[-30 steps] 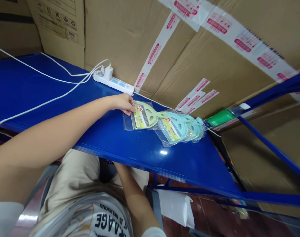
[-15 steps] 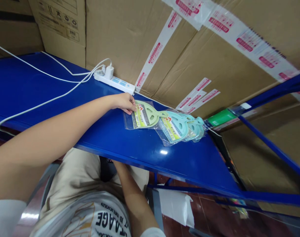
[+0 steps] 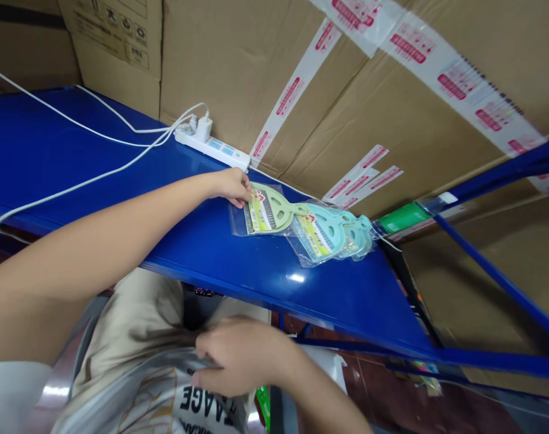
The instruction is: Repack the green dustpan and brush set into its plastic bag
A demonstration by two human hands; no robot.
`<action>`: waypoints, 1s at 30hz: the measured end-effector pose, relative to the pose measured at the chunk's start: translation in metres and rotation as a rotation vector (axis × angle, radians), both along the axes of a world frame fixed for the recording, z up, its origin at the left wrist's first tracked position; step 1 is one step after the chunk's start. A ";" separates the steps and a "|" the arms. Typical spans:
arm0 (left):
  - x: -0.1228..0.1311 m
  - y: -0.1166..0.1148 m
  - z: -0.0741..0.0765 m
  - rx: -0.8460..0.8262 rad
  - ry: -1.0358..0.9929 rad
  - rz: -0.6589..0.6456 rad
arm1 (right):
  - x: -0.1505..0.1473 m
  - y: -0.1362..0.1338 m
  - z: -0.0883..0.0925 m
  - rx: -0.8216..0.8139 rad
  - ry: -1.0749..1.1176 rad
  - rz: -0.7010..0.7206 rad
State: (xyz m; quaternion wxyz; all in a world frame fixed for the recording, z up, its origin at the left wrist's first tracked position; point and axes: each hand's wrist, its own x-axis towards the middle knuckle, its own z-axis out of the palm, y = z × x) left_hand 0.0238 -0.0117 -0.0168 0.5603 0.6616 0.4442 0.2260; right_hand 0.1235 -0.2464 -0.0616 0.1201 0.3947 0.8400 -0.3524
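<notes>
A pale green dustpan-and-brush set [image 3: 281, 210] in a clear plastic bag lies on the blue table. My left hand [image 3: 235, 185] pinches its left edge near the printed label, thumb and fingers closed. Under and beyond its handle are several light blue dustpan-and-brush sets [image 3: 331, 232], bagged and overlapping in a row to the right. My right hand [image 3: 238, 355] hovers over my lap in front of the shirt, slightly blurred. Its fingers are loosely bent with the thumb apart, and nothing shows between them.
A white power strip [image 3: 213, 147] with plugs and white cables sits at the back of the blue table [image 3: 202, 253]. Large taped cardboard boxes [image 3: 211, 66] stand behind. To the right are a green packet [image 3: 405, 217] and a blue metal frame [image 3: 495, 265].
My right hand has come up from below the table edge to in front of my shirt. My left hand keeps its pinch on the green dustpan-and-brush set. The view has shifted slightly.
</notes>
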 end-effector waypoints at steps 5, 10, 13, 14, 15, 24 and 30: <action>0.001 -0.002 0.001 0.046 0.019 0.043 | 0.046 0.068 0.114 0.538 0.296 -0.374; 0.005 -0.004 0.002 0.056 0.062 0.094 | 0.076 0.156 0.084 1.018 0.400 -0.835; 0.007 -0.007 0.006 0.052 0.090 0.103 | 0.078 0.164 0.058 0.964 0.318 -0.810; 0.008 -0.008 0.007 0.054 0.101 0.108 | 0.076 0.162 0.054 0.949 0.298 -0.792; 0.008 -0.009 0.008 0.055 0.113 0.120 | 0.073 0.159 0.053 0.943 0.283 -0.780; 0.006 -0.015 0.014 0.107 0.194 0.193 | 0.064 0.159 0.055 0.912 0.313 -0.773; 0.003 -0.013 0.018 0.120 0.222 0.145 | 0.076 0.163 0.055 0.913 0.287 -0.911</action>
